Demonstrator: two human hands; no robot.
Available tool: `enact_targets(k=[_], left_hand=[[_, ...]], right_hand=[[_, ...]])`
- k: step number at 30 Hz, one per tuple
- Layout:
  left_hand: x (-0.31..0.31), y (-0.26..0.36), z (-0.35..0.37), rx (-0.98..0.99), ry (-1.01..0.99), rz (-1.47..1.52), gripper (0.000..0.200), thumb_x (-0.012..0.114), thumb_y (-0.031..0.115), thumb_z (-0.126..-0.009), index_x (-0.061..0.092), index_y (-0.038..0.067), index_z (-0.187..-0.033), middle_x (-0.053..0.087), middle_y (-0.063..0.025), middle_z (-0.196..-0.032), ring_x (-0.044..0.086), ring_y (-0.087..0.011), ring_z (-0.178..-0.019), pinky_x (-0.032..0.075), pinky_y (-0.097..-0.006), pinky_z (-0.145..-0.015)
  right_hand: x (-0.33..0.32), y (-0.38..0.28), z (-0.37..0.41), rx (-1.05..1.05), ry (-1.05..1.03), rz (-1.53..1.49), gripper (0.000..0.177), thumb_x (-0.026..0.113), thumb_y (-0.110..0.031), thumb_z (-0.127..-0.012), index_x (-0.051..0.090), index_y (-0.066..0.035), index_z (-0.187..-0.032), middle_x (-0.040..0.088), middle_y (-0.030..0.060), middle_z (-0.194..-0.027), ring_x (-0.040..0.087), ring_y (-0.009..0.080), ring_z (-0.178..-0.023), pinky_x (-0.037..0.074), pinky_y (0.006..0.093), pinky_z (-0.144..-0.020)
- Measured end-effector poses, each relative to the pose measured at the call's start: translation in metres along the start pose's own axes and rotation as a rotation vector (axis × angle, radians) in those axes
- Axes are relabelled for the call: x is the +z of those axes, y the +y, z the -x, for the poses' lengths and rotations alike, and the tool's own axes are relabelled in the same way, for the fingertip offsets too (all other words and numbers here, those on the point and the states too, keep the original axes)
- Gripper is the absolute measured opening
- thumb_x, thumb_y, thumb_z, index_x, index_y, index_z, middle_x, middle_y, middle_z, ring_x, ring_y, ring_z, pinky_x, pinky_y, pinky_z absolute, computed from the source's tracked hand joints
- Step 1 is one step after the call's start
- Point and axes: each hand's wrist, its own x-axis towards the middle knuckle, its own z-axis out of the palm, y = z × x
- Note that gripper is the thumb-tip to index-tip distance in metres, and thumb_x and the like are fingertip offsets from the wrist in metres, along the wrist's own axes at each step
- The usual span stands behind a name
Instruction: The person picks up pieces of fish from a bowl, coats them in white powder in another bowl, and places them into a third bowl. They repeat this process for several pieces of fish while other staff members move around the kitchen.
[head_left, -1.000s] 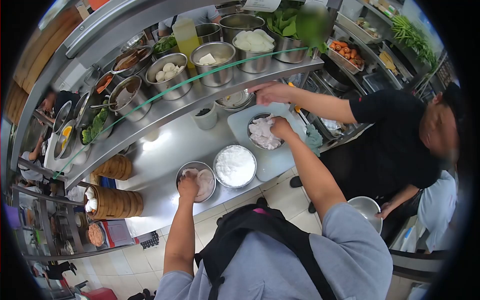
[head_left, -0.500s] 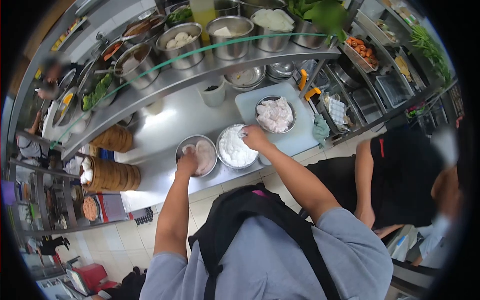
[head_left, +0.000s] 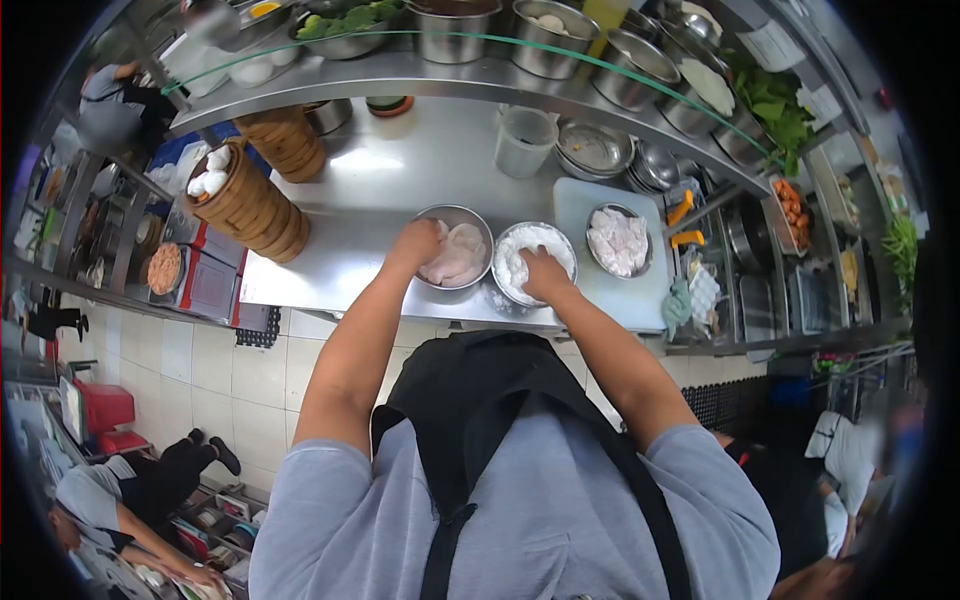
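Observation:
On the steel counter, my left hand (head_left: pixel 418 241) reaches into the left side of a metal bowl of pale raw meat (head_left: pixel 459 256); its fingertips are bent over the meat, and what they grip is too small to tell. Just to the right, my right hand (head_left: pixel 544 277) has its fingers down in a bowl of white powder (head_left: pixel 513 262), fingertips partly hidden. Spilled powder lies near that bowl's rim. A third metal bowl, holding powder-coated pieces (head_left: pixel 618 241), stands on the white cutting board (head_left: pixel 590 190).
Bamboo steamers (head_left: pixel 262 215) are stacked at the left. A plastic container (head_left: pixel 525 142) and metal bowls (head_left: pixel 595 146) stand behind. Food pots line the shelf (head_left: pixel 480 78) above. Orange handles (head_left: pixel 687 238) stick up at the right. Other people (head_left: pixel 165 480) are at the lower left and right.
The view has swung, so the counter appears shifted right. My right hand has moved from the powder bowl's right rim to the powder inside. My left hand remains at the meat bowl.

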Motion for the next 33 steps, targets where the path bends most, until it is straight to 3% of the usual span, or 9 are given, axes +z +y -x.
enact_targets(k=[4,7,12,18,20,23,26,30,33], left_hand=[[-0.007,-0.002,0.003,-0.056,0.075,0.220,0.034,0.073,0.022,-0.076,0.072,0.009,-0.107,0.071,-0.0198,-0.109,0.067,-0.0363,-0.103,0.054,-0.0420,-0.090],[-0.016,0.010,0.007,-0.085,0.024,0.522,0.034,0.071,0.012,-0.074,0.073,0.008,-0.107,0.073,-0.0164,-0.103,0.070,-0.0321,-0.096,0.055,-0.0382,-0.085],[-0.004,0.088,-0.011,0.266,-0.020,0.835,0.031,0.068,0.009,-0.077,0.071,0.007,-0.107,0.074,-0.0141,-0.096,0.071,-0.0252,-0.090,0.056,-0.0364,-0.081],[0.046,0.150,-0.034,0.256,-0.132,0.676,0.029,0.066,0.010,-0.079,0.071,0.007,-0.107,0.073,-0.0149,-0.097,0.071,-0.0288,-0.091,0.055,-0.0380,-0.084],[0.053,0.153,-0.038,0.231,-0.030,0.534,0.026,0.062,0.008,-0.082,0.070,0.007,-0.107,0.073,-0.0161,-0.100,0.071,-0.0298,-0.093,0.055,-0.0392,-0.085],[0.058,0.135,-0.047,0.253,0.036,0.622,0.027,0.056,0.004,-0.085,0.069,0.006,-0.108,0.072,-0.0164,-0.100,0.070,-0.0295,-0.092,0.055,-0.0383,-0.085],[0.023,0.121,-0.037,0.275,0.032,0.682,0.028,0.056,-0.003,-0.084,0.068,0.002,-0.109,0.072,-0.0126,-0.097,0.070,-0.0206,-0.089,0.055,-0.0315,-0.082],[-0.008,0.100,-0.018,0.225,0.022,0.756,0.025,0.059,-0.001,-0.087,0.067,0.001,-0.110,0.072,-0.0111,-0.097,0.068,-0.0186,-0.088,0.055,-0.0302,-0.082],[-0.016,0.082,0.001,0.212,0.022,0.778,0.023,0.062,0.002,-0.089,0.066,0.000,-0.111,0.071,-0.0109,-0.099,0.068,-0.0176,-0.088,0.054,-0.0298,-0.082]], right_hand=[[0.021,0.026,-0.020,-0.093,0.071,-0.067,0.039,0.065,-0.006,-0.073,0.072,-0.007,-0.111,0.068,0.0212,-0.113,0.063,0.0347,-0.111,0.050,0.0399,-0.098],[0.017,0.039,-0.030,0.016,0.113,-0.177,0.040,0.067,-0.008,-0.072,0.071,-0.007,-0.112,0.068,0.0220,-0.115,0.063,0.0352,-0.111,0.050,0.0405,-0.098],[0.012,0.058,-0.039,0.126,0.169,-0.212,0.037,0.066,-0.013,-0.074,0.071,-0.006,-0.110,0.067,0.0221,-0.115,0.064,0.0373,-0.108,0.051,0.0424,-0.097],[0.007,0.065,-0.033,0.224,0.301,-0.224,0.036,0.063,-0.011,-0.074,0.069,0.000,-0.107,0.067,0.0245,-0.111,0.065,0.0411,-0.102,0.053,0.0445,-0.092],[0.015,0.070,-0.033,0.235,0.310,-0.282,0.039,0.064,-0.011,-0.074,0.069,-0.002,-0.112,0.066,0.0246,-0.112,0.065,0.0416,-0.104,0.051,0.0452,-0.094],[0.002,0.053,-0.020,0.237,0.282,-0.298,0.046,0.065,-0.010,-0.073,0.067,-0.002,-0.117,0.066,0.0253,-0.116,0.064,0.0404,-0.106,0.051,0.0437,-0.095],[0.022,0.048,-0.026,0.138,0.185,-0.337,0.053,0.066,-0.013,-0.072,0.064,-0.002,-0.124,0.063,0.0258,-0.123,0.062,0.0387,-0.114,0.050,0.0423,-0.098],[0.029,0.034,-0.033,0.135,0.155,-0.368,0.052,0.067,-0.014,-0.071,0.064,0.000,-0.121,0.066,0.0251,-0.117,0.064,0.0379,-0.110,0.051,0.0429,-0.098],[0.021,0.030,-0.036,0.020,-0.001,-0.323,0.052,0.067,-0.017,-0.072,0.065,-0.002,-0.122,0.065,0.0238,-0.121,0.063,0.0372,-0.114,0.049,0.0432,-0.100]])
